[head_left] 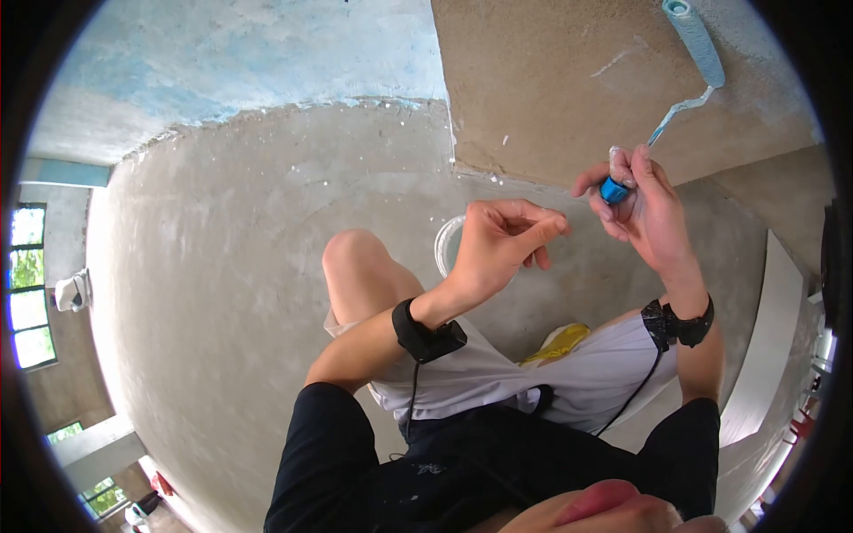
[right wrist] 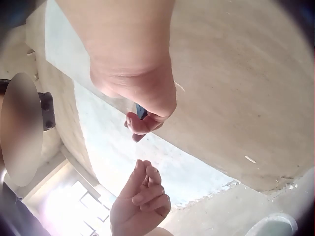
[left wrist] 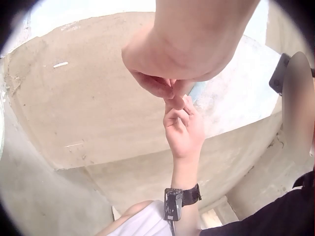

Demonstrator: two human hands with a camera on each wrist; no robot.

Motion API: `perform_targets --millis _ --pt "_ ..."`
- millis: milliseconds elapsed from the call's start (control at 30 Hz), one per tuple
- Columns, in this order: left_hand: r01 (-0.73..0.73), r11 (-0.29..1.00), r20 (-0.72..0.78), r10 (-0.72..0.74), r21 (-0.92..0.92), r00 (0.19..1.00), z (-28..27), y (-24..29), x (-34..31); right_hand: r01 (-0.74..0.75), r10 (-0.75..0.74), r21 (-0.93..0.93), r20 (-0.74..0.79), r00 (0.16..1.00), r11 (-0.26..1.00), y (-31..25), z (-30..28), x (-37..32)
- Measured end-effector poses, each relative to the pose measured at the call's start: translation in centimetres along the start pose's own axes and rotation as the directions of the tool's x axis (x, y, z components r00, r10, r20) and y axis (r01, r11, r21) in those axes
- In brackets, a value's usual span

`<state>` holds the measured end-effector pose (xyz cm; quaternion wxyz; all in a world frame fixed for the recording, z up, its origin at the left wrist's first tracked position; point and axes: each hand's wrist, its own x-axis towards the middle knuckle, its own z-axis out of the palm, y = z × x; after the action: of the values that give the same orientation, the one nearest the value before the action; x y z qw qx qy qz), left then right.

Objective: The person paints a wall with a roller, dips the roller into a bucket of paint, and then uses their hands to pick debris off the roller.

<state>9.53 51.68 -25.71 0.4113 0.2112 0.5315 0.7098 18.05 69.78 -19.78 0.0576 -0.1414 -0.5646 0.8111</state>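
Note:
My right hand (head_left: pixel 656 222) grips a paint roller (head_left: pixel 696 49) by its blue handle (head_left: pixel 613 190). The roller's light-blue sleeve and paint-coated wire frame reach up over the wall, beyond the fingers. Whitish paint smears mark the fingertips of this hand. To its left, a short gap away, my left hand (head_left: pixel 489 253) is raised with fingers curled and thumb tip against the forefinger. Nothing shows between those fingertips, and the right wrist view also has this left hand (right wrist: pixel 140 204) below the right one. In the left wrist view, the left hand hides most of the roller.
A white bucket (head_left: pixel 442 244) stands on the floor (head_left: pixel 240 266), partly behind the left hand. The wall has a light-blue painted part (head_left: pixel 267 58) and a bare brown part (head_left: pixel 533 89). Something yellow (head_left: pixel 564 342) lies by the legs. A pale board (head_left: pixel 760 346) is at right.

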Motion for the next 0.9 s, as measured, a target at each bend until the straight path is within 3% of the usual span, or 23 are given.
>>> perform_targets --millis 67,133,300,367,467,900 --pt "0.002 1.000 -0.004 -0.002 0.018 1.000 -0.1 -0.2 0.0 -0.014 0.014 -0.004 -0.004 1.000 1.000 -0.3 0.1 -0.1" --pt "0.001 0.999 -0.012 -0.001 0.039 1.000 -0.2 -0.4 -0.2 0.122 -0.123 0.034 0.021 0.992 0.992 -1.2 0.0 -0.4" --pt "0.031 0.999 -0.022 -0.030 0.037 0.999 -0.3 -0.8 -0.2 0.217 -0.217 0.152 -0.020 0.976 0.964 -2.9 0.3 -0.3" --pt "0.032 0.999 -0.027 -0.032 0.008 0.999 -0.3 -0.9 -0.1 0.240 -0.256 -0.172 -0.077 0.964 0.955 -3.0 0.7 -0.4" --pt "0.039 0.999 -0.044 -0.040 -0.018 0.998 -0.5 -0.6 0.1 0.170 -0.182 -0.107 -0.115 0.977 0.980 -2.8 1.1 -0.4" --pt "-0.002 1.000 0.027 0.002 -0.012 1.000 -0.8 -1.1 0.2 0.125 -0.141 -0.140 -0.111 0.984 0.982 -2.6 1.0 -0.6"
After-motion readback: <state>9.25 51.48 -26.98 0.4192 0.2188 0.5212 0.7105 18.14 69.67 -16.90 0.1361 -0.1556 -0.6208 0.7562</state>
